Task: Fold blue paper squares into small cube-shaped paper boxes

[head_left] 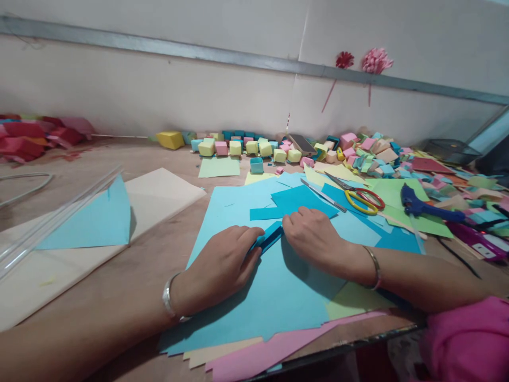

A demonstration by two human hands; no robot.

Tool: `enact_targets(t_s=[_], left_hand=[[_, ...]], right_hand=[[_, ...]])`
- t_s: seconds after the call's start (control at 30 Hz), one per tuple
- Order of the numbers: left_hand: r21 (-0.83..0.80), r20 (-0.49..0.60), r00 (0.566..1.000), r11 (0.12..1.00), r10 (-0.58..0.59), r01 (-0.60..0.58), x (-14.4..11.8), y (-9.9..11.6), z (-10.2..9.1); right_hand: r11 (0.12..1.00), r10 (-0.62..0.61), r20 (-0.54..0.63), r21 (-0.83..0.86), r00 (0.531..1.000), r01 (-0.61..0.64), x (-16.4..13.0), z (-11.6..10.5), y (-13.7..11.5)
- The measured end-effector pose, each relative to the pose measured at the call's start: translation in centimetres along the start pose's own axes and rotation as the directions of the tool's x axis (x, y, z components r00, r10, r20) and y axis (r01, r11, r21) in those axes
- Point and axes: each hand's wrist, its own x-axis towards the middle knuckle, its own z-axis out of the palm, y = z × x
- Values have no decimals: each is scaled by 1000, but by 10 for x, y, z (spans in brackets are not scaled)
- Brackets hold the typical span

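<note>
A narrow folded strip of dark blue paper (272, 237) lies between my two hands, over a stack of light blue sheets (254, 318). My left hand (222, 254) pinches its near left end between thumb and fingers. At the far right end, my right hand (312, 233) is closed with its fingers curled onto the strip; the fingertips are hidden. Just beyond it rest a dark blue paper piece (298, 199) and a smaller blue strip (264, 214). A slim metal blade or pen-like tool (324, 194) and scissors with yellow and red handles (360, 200) lie past my right hand.
Small folded paper boxes (234, 148) line the wall, with a phone (301, 144) among them. To the right are a blue glue gun (429, 207), a purple device (475, 241) and heaped paper pieces (382, 156). Clear plastic strips (59, 220) cross cream sheets (159, 196) at left.
</note>
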Motion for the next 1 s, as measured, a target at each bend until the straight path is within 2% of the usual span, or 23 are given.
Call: enact_targets(t_s=[0.13,0.23,0.3,0.53,0.67,0.77,0.87,0.93,1.0], left_hand=[[-21,-43,999,999,-33,32,0,-5,4],[-47,-71,995,996,-73,70,0,-8,5],[-73,-90,991,993,-96,89,0,-9,5],[-228,-59,994,971,-87,71,6,-15,6],[-308,-126,985,948,-119,75,9,-18,6],[-330,-172,981,944,-86,25,10,-18,6],[-322,-174,983,947,-56,-3,10,-18,6],[-310,-169,983,951,-67,12,9,-18,6],[-299,-181,979,954,-95,38,9,-17,6]], right_hand=[[992,-113,-133,35,985,119,-3,6,-1],[970,-216,-286,49,934,240,0,16,0],[963,-233,-328,54,915,264,3,21,0],[949,-227,-218,167,949,266,7,21,2],[903,-240,-199,313,950,293,11,23,7],[868,-235,-196,399,952,296,13,25,10],[814,-241,-201,491,950,310,13,22,10],[807,-184,-238,517,954,285,13,20,8],[837,-83,-288,499,954,223,14,19,7]])
